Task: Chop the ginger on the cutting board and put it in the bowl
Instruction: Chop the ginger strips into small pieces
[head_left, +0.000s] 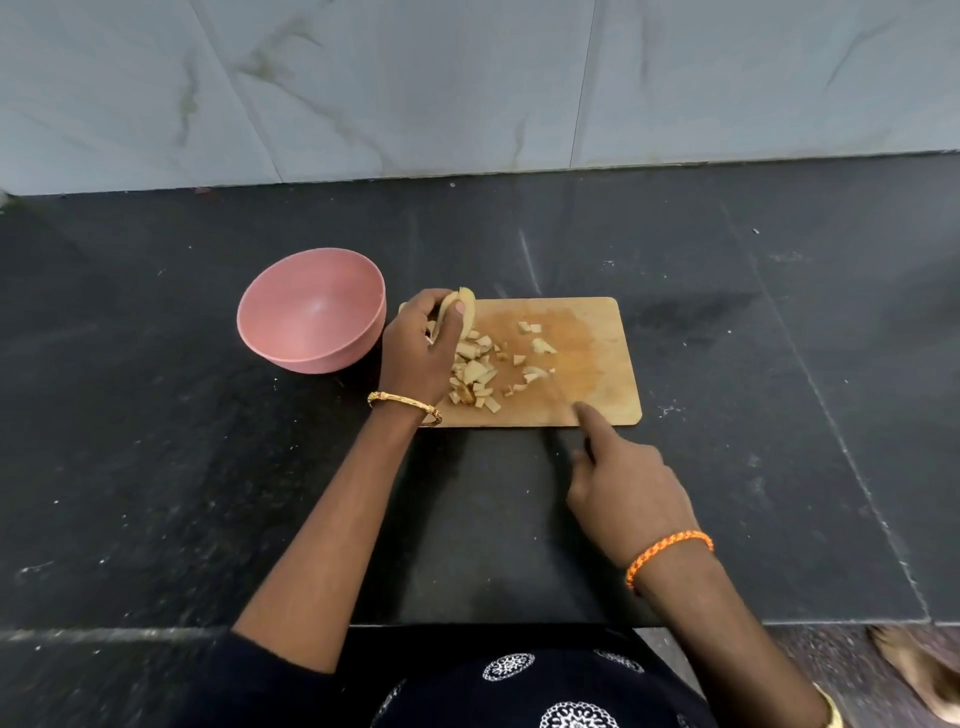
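A wooden cutting board (597, 358) lies on the black counter. Several chopped ginger pieces (475, 371) are heaped on its left half, with a few strays (540, 345) toward the middle. My left hand (421, 348) holds uncut ginger slices (462, 312) upright at the board's far-left corner. My right hand (623, 488) grips a knife (563, 415) with the forefinger stretched along it; the blade is blurred and runs from the board's front edge toward the chopped pieces. A pink bowl (311, 312) stands just left of the board, nothing visible inside.
The black stone counter (208, 467) ends at a marble-tiled wall (467, 88) behind the board. The counter's front edge is near my body. A foot (919, 670) shows on the floor at the lower right.
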